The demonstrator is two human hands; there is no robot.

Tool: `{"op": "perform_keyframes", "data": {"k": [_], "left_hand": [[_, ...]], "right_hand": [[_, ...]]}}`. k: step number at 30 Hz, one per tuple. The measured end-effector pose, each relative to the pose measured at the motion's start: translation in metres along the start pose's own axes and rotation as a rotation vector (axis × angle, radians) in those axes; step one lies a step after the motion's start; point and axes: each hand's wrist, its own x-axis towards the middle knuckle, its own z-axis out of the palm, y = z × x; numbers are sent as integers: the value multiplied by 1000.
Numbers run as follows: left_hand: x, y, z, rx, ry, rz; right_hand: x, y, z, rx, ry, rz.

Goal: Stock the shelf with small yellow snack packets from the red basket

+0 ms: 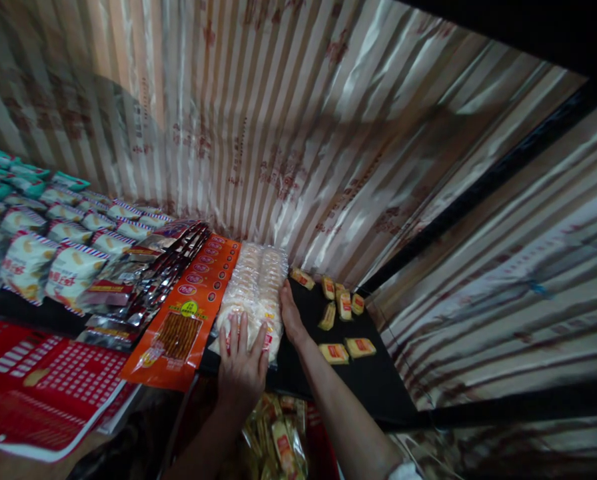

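Note:
Two rows of pale, round snacks in clear wrappers (251,280) lie side by side on the black shelf. My left hand (241,357) rests on their near end with its fingers spread, pressing from above. Along the right side of these packs, my right hand (291,313) stands on edge with its fingers stretched out, touching the wrapper. Neither hand is wrapped round anything. To the left, an orange snack packet (181,327) with brown sticks in its window lies flat, close beside the clear packs.
Several small yellow packets (345,303) lie scattered on the black shelf (358,383) at the right. Dark silvery packets (128,283) and rows of white packets (73,273) fill the left. Striped sheeting (258,133) hangs behind. A red printed bag (53,387) lies below the shelf.

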Motion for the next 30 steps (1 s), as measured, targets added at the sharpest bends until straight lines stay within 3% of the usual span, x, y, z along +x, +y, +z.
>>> {"op": "perform_keyframes", "data": {"k": [14,16,19,21,23,26,30], "left_hand": [[2,2,-2,20,-52,-2],[2,2,-1,30,-39,6],[2,1,-1,43,-15,18],[2,1,-1,46,-9,20],[2,1,-1,46,-12,20],[2,1,-1,48,-22,21],[2,1,-2,59,-26,24]], "right_hand": [[0,-5,-5,-156,-37,17],[-1,-15,-5,-306,52,-58],[-4,-37,-1,-613,146,-334],[-5,-54,6,-791,75,-493],[-6,-69,16,-933,-69,-557],[-4,-79,33,-1064,-256,-519],[1,-72,44,-1132,-368,-436]]}}
